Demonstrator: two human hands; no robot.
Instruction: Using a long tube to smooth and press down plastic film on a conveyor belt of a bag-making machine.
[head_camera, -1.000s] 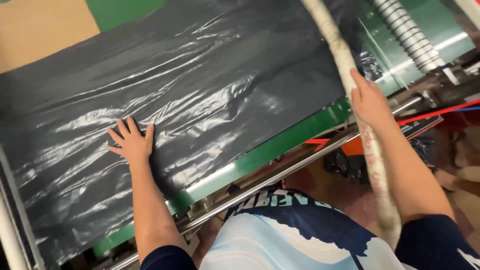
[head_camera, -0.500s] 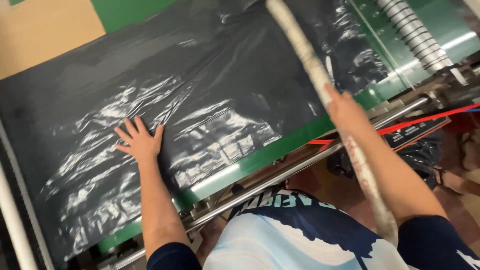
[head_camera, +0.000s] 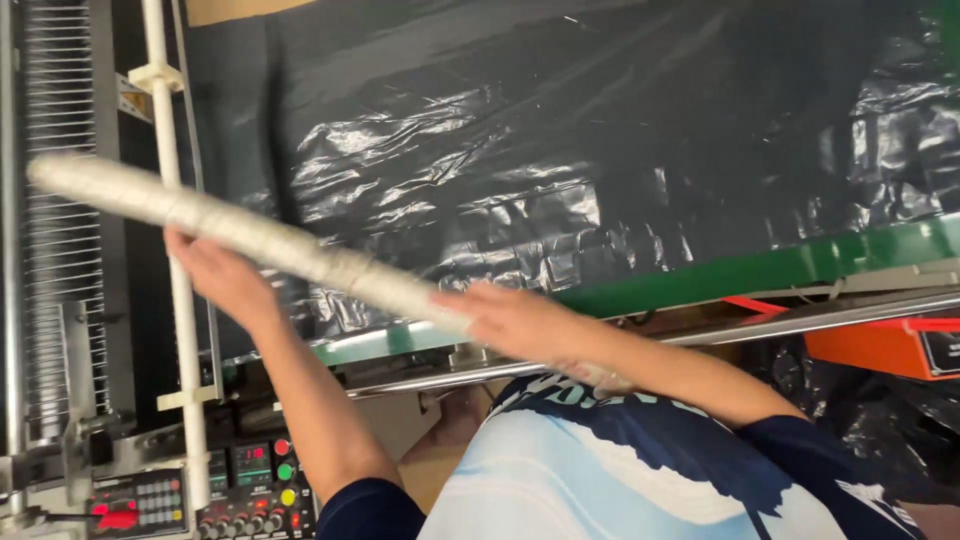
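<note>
A long whitish wrapped rod (head_camera: 250, 232) slants across the view from the upper left down toward my chest. My right hand (head_camera: 512, 322) grips it near its middle. My left hand (head_camera: 222, 275) holds it from below, further toward its left end. Behind the rod, a crinkled black plastic sheet (head_camera: 560, 160) is spread flat over a green-edged machine table (head_camera: 800, 265). Both hands are over the near edge of the table, off the sheet.
A white vertical pole (head_camera: 170, 200) and a ribbed metal roller (head_camera: 65, 250) stand at the left. Below them is a control panel (head_camera: 250, 480) with coloured buttons and small displays. A steel rail (head_camera: 800, 318) runs along the table front, with an orange box (head_camera: 900, 345) at right.
My left hand has lifted off the black sheet and taken hold of the rod. The rod has swung from near upright at right to slanting left, and my view has turned left.
</note>
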